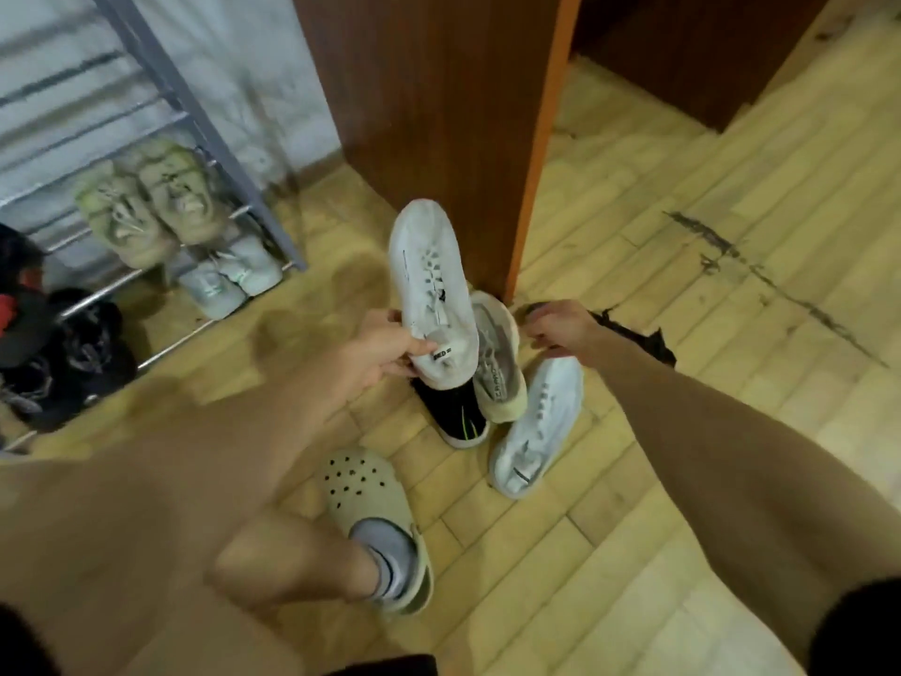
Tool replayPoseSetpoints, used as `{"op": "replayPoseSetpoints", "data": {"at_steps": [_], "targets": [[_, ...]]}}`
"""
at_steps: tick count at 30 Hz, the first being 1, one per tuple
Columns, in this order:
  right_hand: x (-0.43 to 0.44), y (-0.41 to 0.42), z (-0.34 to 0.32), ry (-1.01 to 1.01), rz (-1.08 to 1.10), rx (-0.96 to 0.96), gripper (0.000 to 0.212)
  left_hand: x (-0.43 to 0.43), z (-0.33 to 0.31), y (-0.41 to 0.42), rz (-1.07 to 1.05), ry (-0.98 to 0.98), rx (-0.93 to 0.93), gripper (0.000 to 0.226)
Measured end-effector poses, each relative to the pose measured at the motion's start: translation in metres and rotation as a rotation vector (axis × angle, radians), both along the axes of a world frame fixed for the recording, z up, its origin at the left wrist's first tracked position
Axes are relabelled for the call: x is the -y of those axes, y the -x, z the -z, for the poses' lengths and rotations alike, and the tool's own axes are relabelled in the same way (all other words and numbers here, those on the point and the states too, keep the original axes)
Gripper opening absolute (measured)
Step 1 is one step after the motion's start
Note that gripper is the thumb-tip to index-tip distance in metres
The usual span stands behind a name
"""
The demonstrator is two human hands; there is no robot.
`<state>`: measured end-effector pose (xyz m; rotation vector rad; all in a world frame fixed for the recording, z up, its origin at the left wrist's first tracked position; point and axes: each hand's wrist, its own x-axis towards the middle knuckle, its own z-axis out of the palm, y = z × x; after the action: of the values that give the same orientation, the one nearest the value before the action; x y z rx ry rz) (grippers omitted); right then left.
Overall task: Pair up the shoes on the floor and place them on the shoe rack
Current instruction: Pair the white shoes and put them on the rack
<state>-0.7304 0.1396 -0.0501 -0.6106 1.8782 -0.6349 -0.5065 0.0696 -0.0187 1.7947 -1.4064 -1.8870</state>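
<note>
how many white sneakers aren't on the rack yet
2. One white sneaker is held up by the left hand; the other lies on the floor below the right hand, beside a beige shoe. Others may be hidden behind the arms.

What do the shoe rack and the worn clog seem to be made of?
Shoe rack: probably metal, grey painted frame with thin shiny rods.
Clog: likely moulded foam plastic, matte beige, one piece with punched holes.

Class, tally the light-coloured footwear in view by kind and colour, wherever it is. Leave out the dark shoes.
White sneakers: 4
Beige sneakers: 3
Beige clog: 1
Total: 8
</note>
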Motion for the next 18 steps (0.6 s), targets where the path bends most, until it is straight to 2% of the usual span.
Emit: {"op": "replayPoseSetpoints", "data": {"at_steps": [3, 6, 8, 13, 16, 18], "targets": [[-0.038, 0.007, 0.061, -0.153, 0.145, -0.041, 0.033, -0.038, 0.04, 0.011, 0.006, -0.077, 0.002, 0.044], [-0.082, -0.012, 0.11, -0.291, 0.246, -0.027, 0.021, -0.065, 0.064, 0.008, 0.047, -0.124, 0.036, 0.046], [-0.107, -0.032, 0.127, -0.325, 0.299, 0.056, 0.014, -0.072, 0.073, 0.003, 0.071, -0.124, 0.052, 0.047], [-0.128, -0.063, 0.153, -0.416, 0.51, 0.277, 0.024, -0.07, 0.074, -0.006, 0.119, -0.109, 0.073, 0.046], [-0.12, -0.071, 0.148, -0.389, 0.479, 0.382, 0.006, -0.065, 0.069, -0.01, 0.119, -0.088, 0.089, 0.05], [-0.119, -0.073, 0.137, -0.368, 0.446, 0.428, 0.002, -0.063, 0.067, -0.013, 0.129, -0.078, 0.106, 0.05]]}}
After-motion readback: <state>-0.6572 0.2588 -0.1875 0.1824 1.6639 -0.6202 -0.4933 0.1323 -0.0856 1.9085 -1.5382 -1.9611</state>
